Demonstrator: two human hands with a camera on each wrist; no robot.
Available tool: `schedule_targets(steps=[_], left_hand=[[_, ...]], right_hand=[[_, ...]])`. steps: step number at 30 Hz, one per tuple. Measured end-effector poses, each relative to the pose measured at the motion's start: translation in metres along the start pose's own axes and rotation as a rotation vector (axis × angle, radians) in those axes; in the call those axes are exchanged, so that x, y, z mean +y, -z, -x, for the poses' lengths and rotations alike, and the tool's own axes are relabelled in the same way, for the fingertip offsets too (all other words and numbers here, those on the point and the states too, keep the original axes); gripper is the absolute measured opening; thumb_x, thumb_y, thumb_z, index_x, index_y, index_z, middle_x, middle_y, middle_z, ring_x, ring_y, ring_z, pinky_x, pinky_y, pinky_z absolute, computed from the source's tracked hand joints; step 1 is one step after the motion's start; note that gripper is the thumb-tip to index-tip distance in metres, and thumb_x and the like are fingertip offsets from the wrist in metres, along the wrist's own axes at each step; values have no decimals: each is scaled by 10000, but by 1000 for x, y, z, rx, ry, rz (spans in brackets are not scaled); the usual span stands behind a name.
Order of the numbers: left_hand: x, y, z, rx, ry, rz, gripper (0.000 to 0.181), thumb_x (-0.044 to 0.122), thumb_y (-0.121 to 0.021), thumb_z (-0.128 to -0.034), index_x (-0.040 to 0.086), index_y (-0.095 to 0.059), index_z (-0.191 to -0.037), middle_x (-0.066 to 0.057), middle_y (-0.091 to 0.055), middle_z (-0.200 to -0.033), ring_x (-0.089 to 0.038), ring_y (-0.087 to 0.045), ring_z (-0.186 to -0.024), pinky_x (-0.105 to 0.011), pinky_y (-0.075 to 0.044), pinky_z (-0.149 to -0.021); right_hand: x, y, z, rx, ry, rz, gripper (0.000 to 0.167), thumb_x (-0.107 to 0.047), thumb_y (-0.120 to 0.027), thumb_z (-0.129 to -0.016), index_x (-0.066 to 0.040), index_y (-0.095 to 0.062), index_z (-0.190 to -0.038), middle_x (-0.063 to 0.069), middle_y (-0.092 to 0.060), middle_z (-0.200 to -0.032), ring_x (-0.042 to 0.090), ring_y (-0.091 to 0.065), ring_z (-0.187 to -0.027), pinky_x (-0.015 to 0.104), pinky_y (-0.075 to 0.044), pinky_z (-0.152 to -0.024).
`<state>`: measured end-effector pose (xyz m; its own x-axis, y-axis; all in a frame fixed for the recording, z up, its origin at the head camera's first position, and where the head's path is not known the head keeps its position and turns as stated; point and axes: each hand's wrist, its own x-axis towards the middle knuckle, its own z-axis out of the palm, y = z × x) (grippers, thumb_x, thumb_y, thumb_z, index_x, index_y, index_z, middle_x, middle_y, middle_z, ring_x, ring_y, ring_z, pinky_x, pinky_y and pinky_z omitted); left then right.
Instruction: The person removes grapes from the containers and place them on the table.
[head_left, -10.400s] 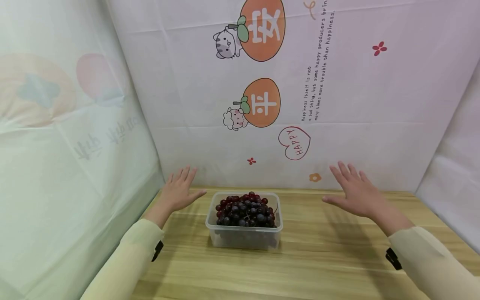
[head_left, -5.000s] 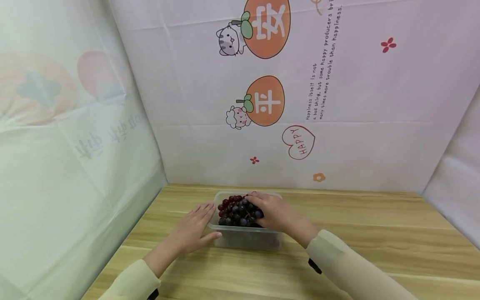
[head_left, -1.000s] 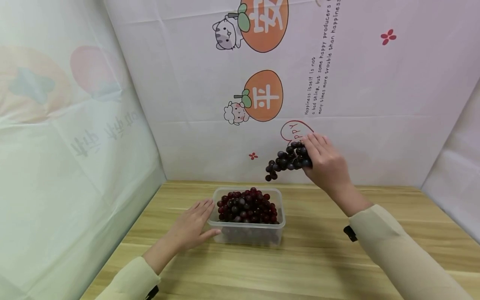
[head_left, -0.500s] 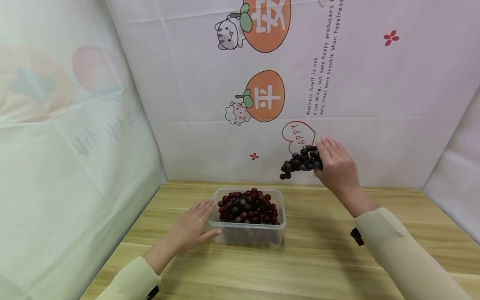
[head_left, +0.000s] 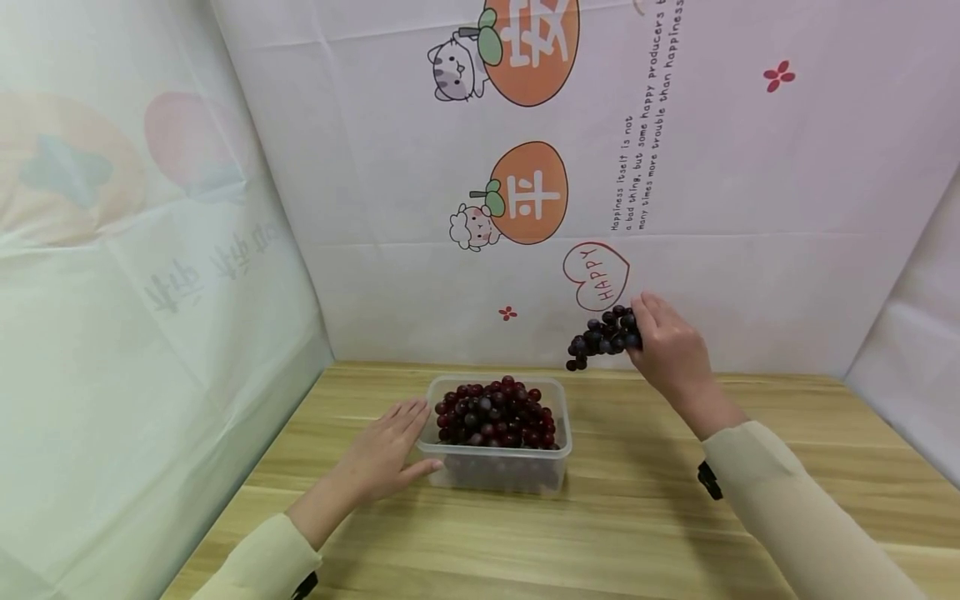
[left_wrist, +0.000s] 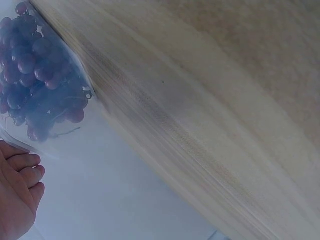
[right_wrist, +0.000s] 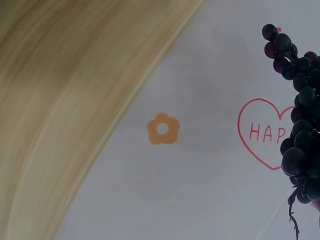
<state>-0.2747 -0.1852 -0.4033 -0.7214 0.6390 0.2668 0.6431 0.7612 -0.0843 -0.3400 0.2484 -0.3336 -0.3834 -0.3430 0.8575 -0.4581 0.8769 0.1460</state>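
A white printed cloth (head_left: 375, 167) rises behind the back edge of the wooden desk (head_left: 600, 533), with more cloth at the left and right. On the desk, near its back edge and closer to the back-left corner than to the back-right one, a clear plastic container (head_left: 498, 472) stands upright, within easy reach of both hands. A heap of red and dark grapes (head_left: 495, 412) is piled inside it, cresting about level with the rim.

The left hand (head_left: 386, 450) lies along the container's left end, fingers straight and together, thumb spread towards the front-left corner; it seems placed there to steady the container, though contact is hard to confirm.

The right hand (head_left: 672, 346) grips one end of a dark bunch of grapes (head_left: 603, 333) in the air, right of the container and towards the desk's back edge. Fingers curl around that end, while the rest droops leftward, tapering to a few berries. A bare stem tip (right_wrist: 291, 202) pokes out beside the grip, so the hold is probably near the stalk, perhaps to spare the fruit.
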Motion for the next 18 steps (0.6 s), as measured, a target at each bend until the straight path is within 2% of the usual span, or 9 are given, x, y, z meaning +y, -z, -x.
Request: schedule_targets(steps=[10, 18], left_hand=[[-1, 0, 1, -7, -3, 2, 838, 603, -411, -973, -77, -349, -1458, -239, -315, -1516, -354, -303, -1398, -473, -226, -1156], [0, 0, 1, -1, -3, 2, 836, 600, -414, -973, -83, -360, -1451, -236, -317, -1515, -355, -310, -1395, -471, -227, -1156]], right_hand=[[0, -15, 16, -97, -46, 13, 685, 21, -867, -594, 162, -570, -1196, 346, -577, -1199, 470, -584, -1083, 555, -540, -793], [-1, -25, 24, -178, -95, 17, 660, 18, -843, -648, 175, -548, -1217, 357, -567, -1203, 475, -576, -1085, 550, -522, -852]])
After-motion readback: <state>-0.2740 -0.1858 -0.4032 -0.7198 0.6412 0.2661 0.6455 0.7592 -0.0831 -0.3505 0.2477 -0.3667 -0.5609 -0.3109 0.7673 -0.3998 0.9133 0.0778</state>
